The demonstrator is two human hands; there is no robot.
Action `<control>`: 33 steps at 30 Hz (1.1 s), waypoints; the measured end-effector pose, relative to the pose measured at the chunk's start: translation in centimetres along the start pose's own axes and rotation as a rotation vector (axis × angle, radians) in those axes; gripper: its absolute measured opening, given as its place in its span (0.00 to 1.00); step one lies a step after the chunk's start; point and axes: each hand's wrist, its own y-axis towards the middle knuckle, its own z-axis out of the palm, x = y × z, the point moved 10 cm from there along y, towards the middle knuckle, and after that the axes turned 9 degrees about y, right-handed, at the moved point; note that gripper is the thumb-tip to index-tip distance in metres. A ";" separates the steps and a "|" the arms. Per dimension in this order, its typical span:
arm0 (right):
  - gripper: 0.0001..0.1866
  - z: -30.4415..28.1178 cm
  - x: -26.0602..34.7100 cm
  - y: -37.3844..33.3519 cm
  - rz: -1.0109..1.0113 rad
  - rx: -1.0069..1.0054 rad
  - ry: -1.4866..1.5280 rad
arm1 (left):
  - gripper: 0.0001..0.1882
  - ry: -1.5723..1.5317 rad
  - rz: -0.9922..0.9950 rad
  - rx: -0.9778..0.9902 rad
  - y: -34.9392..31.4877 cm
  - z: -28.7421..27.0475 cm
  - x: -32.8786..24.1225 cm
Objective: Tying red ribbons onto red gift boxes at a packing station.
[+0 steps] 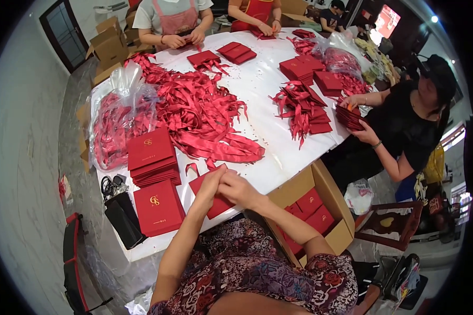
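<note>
A flat red paper gift bag (218, 207) lies at the table's near edge in front of me, partly under my hands. My left hand (210, 187) is closed at its upper edge, where a bit of red shows above the fingers. Pressed against it, my right hand (237, 188) has its fingers bent in a pinch; what they hold is hidden. A loop of red ribbon (192, 168) sticks out just beyond the bag. Left of my hands are two stacks of flat red bags with gold print, a nearer stack (158, 209) and a farther stack (151, 152).
A large heap of red ribbons (199, 113) and a clear plastic bag of ribbons (122, 123) cover the table's left. A black pouch (125, 220) lies at the left edge. An open carton (337, 210) with red bags stands at my right. Co-workers handle red bags around the table.
</note>
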 end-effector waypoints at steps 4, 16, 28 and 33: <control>0.06 1.5 0.5 -0.9 -0.036 0.027 0.006 | 0.16 -0.178 -0.050 0.027 -0.5 -0.2 0.9; 0.08 -2.2 2.1 -0.6 0.071 -0.195 -0.004 | 0.10 -0.764 -0.086 -0.003 0.3 -2.6 4.0; 0.08 -2.4 -7.6 -5.2 0.700 -0.562 0.721 | 0.07 -0.622 0.116 -0.020 0.1 0.9 0.5; 0.06 -3.8 -6.4 -5.1 0.604 -0.527 0.557 | 0.08 -0.541 0.136 -0.033 0.0 2.5 0.3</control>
